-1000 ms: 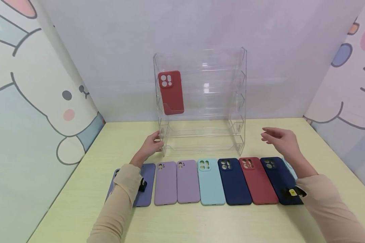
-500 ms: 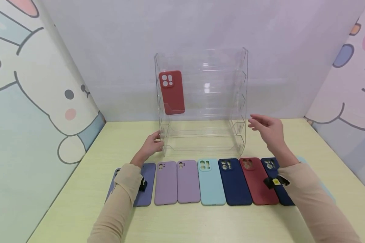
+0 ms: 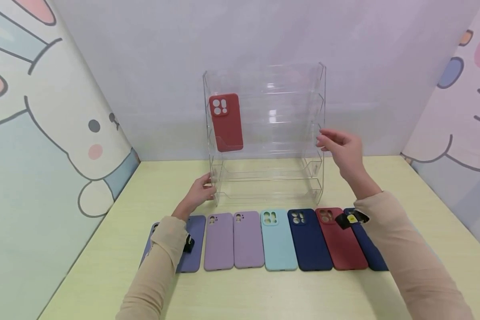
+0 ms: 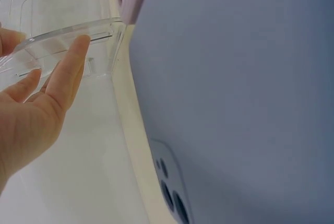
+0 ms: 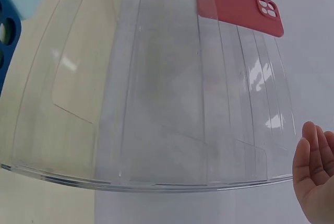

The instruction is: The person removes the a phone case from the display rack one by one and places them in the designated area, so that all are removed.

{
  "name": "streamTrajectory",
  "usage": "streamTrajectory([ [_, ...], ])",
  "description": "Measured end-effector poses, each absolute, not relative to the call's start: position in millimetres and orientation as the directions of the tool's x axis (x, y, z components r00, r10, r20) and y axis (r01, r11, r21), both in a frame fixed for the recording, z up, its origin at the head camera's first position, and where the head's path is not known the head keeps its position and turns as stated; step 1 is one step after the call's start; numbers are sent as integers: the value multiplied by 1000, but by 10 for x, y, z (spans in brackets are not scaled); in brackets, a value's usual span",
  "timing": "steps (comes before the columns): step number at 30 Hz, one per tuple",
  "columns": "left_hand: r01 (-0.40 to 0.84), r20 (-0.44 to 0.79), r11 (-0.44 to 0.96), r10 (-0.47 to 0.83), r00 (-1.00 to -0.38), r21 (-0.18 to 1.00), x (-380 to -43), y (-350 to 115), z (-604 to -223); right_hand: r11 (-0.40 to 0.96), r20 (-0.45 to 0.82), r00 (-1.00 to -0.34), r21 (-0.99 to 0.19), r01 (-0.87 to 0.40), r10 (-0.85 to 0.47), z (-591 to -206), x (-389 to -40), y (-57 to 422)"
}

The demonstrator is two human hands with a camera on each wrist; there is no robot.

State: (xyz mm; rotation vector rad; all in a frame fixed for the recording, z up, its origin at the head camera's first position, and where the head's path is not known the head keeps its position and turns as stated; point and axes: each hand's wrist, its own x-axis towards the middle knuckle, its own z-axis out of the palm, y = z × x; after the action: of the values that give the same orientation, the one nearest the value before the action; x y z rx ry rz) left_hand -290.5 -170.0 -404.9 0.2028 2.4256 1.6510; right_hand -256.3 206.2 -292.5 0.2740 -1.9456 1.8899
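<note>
A clear acrylic display rack [image 3: 264, 189] stands on the table, with tiers between two side panels. A red phone case [image 3: 228, 126] leans upright on its left side. My left hand [image 3: 200, 191] holds the lower left side panel; in the left wrist view the panel's edge passes between thumb and fingers [image 4: 68, 75]. Beside the right side panel, at mid height, my right hand [image 3: 342, 149] is raised with nothing in it. Its fingertips overlap the panel's edge in the head view, and its fingers [image 5: 305, 156] look nearly straight in the right wrist view.
Phone cases lie in a row before the rack: slate blue [image 3: 192, 253], two lilac [image 3: 218, 244] [image 3: 249, 242], light turquoise [image 3: 280, 244], navy [image 3: 311, 244], red [image 3: 344, 249] and another navy [image 3: 370, 249]. My sleeves cover parts of the outer cases. Cartoon-printed panels [image 3: 64, 155] flank the table.
My right hand has moved left and up, from above the right-hand cases to the rack's right side panel. The left hand has stayed at the left panel.
</note>
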Motion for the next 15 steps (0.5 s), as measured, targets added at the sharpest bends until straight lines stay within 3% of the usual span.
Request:
streamTrajectory([
  [15,10,-81,365,233,-969,931,-2878,-1706,-4033,253,378,-926,-896,-364,9,-2628,-2814,1801],
])
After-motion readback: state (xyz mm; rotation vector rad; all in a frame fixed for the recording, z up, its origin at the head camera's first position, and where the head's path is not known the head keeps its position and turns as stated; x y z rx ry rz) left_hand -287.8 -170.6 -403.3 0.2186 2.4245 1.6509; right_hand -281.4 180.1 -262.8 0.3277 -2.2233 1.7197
